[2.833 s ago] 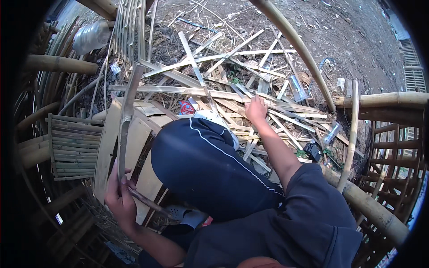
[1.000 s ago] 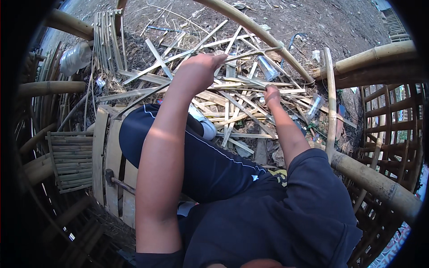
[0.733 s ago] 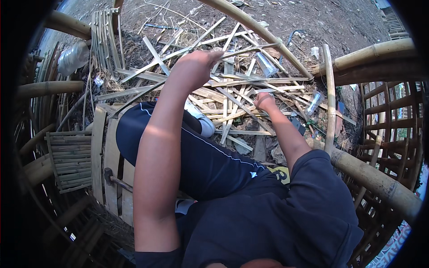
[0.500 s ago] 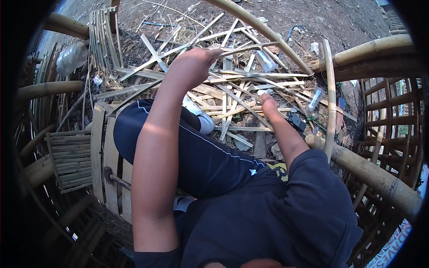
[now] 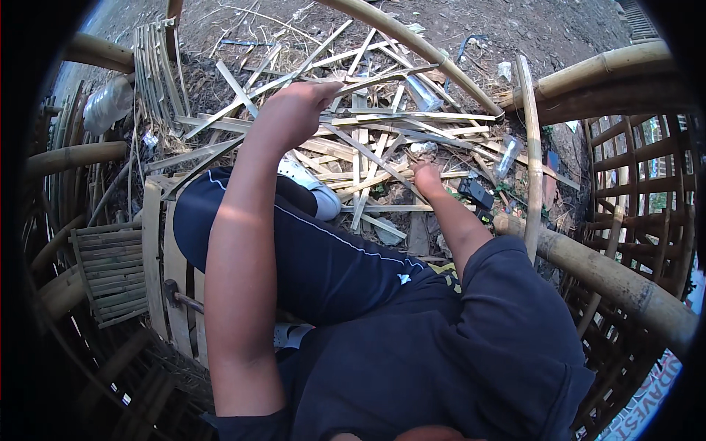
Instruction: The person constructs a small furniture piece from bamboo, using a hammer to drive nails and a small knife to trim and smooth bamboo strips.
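My left hand [image 5: 293, 112] is stretched forward over my raised knee, fingers curled on a long thin bamboo strip [image 5: 382, 76] that runs right across the heap. My right hand [image 5: 426, 177] reaches down into the pile of split bamboo strips [image 5: 368, 147] on the ground. Its fingers are buried among the strips, so its grip is hidden. I sit on a wooden board [image 5: 156, 242] in dark blue trousers and a dark shirt, a white shoe [image 5: 312, 184] beside the pile.
A knife with a dark handle [image 5: 176, 295] lies on the board. A small woven bamboo panel [image 5: 110, 272] sits to the left. Thick bamboo poles [image 5: 610, 275] and a lattice frame [image 5: 636, 191] stand at the right. A black object [image 5: 476, 193] and plastic bottles [image 5: 107, 103] lie about.
My left hand has left the knife at the board and reached forward onto a long strip. My right hand has drawn back from the far strips to a nearer, lower spot.
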### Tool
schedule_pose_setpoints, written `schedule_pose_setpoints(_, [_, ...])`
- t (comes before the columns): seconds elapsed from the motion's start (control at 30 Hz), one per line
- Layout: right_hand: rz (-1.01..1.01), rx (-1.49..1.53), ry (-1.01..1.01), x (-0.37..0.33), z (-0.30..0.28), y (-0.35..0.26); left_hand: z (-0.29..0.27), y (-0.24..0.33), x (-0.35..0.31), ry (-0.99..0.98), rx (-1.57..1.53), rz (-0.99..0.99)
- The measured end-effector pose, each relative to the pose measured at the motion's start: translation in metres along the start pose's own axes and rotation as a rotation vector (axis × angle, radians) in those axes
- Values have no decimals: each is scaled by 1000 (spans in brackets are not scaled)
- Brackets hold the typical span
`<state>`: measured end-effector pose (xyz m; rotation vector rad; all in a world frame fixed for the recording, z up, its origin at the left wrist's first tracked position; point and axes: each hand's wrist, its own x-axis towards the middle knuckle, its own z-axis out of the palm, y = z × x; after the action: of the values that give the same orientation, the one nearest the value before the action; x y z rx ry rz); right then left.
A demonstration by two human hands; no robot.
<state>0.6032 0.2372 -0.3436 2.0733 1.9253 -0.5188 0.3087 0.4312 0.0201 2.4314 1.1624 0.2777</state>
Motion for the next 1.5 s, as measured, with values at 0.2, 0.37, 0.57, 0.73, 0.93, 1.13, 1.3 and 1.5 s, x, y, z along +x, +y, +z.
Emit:
schedule_pose_setpoints(0.2, [89,133,-234,7,-22,12,-7,5,-3,-94,23,-40])
schedule_pose_setpoints(0.37, [11,141,-210,1,-21,21,-6,3,-1,-84,28,-42])
schedule_pose_setpoints(0.57, [55,211,-32,-9,-47,6,-1,-1,-2,-102,34,-25])
schedule_pose_setpoints(0.73, [209,48,209,15,-65,3,-3,4,1,-108,5,0])
schedule_pose_setpoints(0.93, [238,0,-73,47,-66,9,-4,5,4,-153,35,-14])
schedule_pose_setpoints(1.13, [452,111,66,7,-73,29,-7,5,-2,-163,44,-46])
schedule_pose_setpoints(1.3, [580,-160,-210,-55,-37,85,-2,1,-2,-161,44,-7])
schedule_pose_setpoints(1.5, [621,200,-319,-87,-25,111,1,2,-2,-147,-16,18])
